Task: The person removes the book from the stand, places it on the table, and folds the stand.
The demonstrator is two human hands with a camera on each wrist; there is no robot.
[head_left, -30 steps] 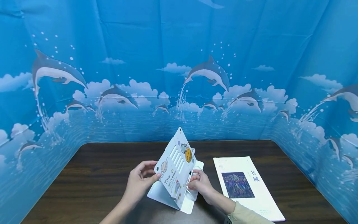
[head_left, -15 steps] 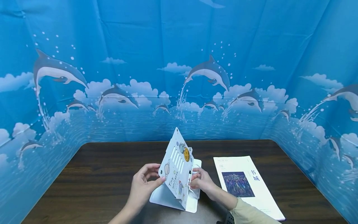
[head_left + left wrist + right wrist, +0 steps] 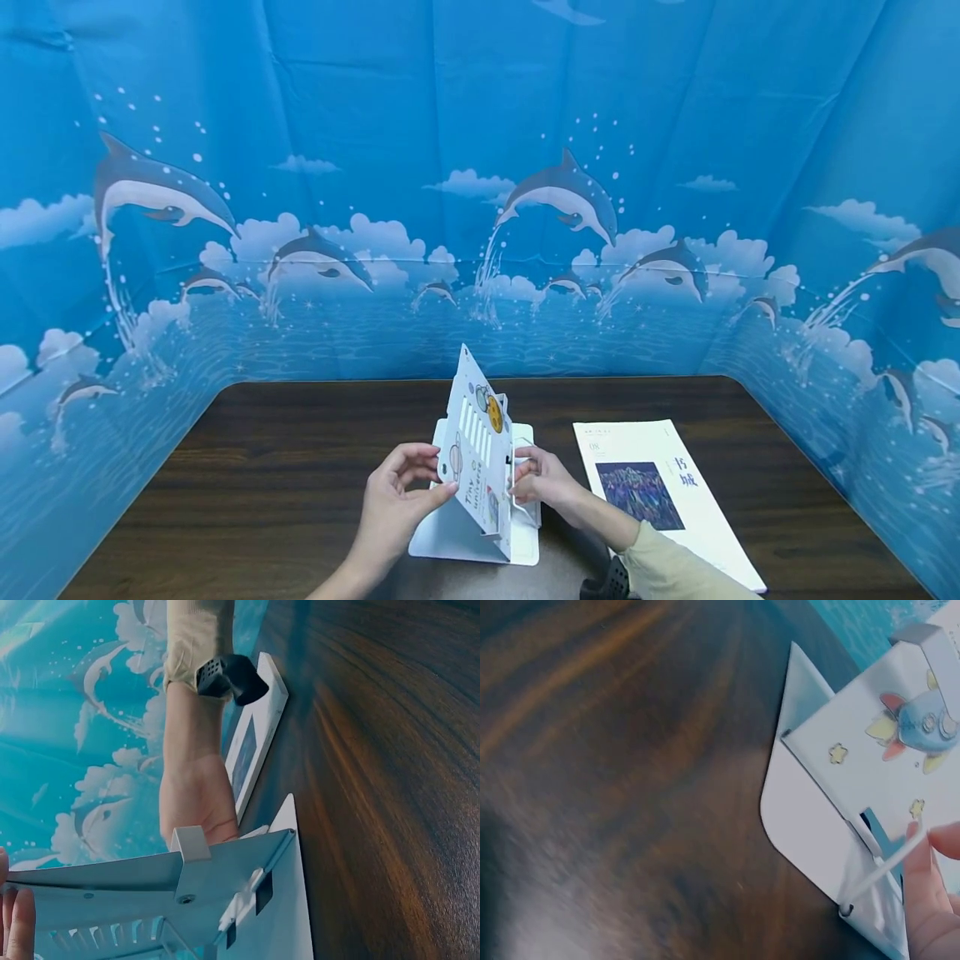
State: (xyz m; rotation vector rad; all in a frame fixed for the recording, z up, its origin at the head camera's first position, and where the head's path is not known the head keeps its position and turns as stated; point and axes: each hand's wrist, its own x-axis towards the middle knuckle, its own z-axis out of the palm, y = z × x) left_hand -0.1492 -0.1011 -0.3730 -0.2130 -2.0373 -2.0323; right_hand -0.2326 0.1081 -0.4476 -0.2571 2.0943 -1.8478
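Note:
A white book stand with "Tiny universe" and planet pictures has its slotted panel (image 3: 471, 429) raised over a flat base plate (image 3: 453, 537). My left hand (image 3: 392, 504) pinches the panel's left edge between thumb and fingers; in the left wrist view only its fingertips (image 3: 22, 922) show. At the stand's right side, my right hand (image 3: 546, 482) pinches the bent white wire support (image 3: 885, 870) hinged to the base. From the left wrist view, the right hand (image 3: 199, 799) is partly hidden behind the panel, where a metal clip (image 3: 191, 846) folds over the edge.
To the right lies a white magazine (image 3: 712, 525) with a dark picture on its cover, partly under the right forearm. A dark wooden table (image 3: 262, 492) carries everything. Behind it hangs a blue dolphin curtain (image 3: 390, 167).
The stand has turned so its panel faces more to the right and looks narrower. My left hand has moved right with the panel's edge. The right hand keeps its grip, shifting slightly.

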